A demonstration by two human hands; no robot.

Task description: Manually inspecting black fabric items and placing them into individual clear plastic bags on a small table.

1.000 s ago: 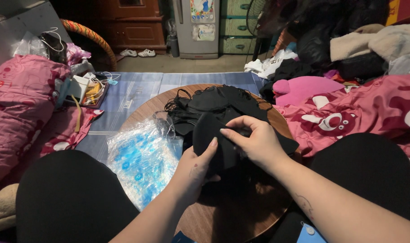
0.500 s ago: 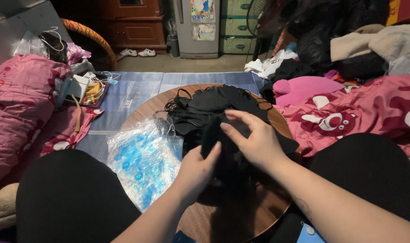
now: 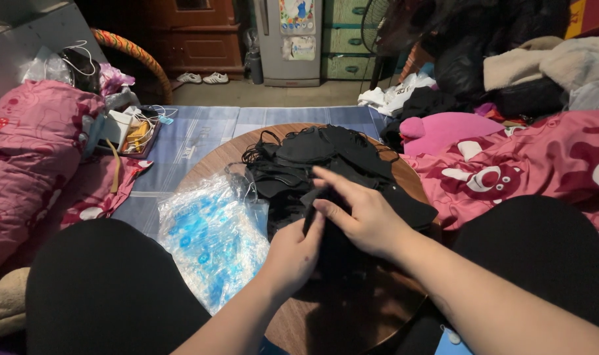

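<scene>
Between my fingertips, a black cloth piece (image 3: pixel 312 212) is pinched: left hand (image 3: pixel 294 253) grips its lower end, right hand (image 3: pixel 365 218) presses fingers together on top. I see its long axis running near to far, slightly tilted, over the round wooden table (image 3: pixel 352 315). Beyond lies a pile of black fabric (image 3: pixel 312 158). Left of it, a clear blue-printed plastic bag (image 3: pixel 210 240) lies flat; contents unclear.

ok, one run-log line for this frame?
left hand: pinching black fabric piece | right hand: gripping same piece | pile of black fabric pieces behind | round wooden table | clear blue-printed plastic bag left
</scene>
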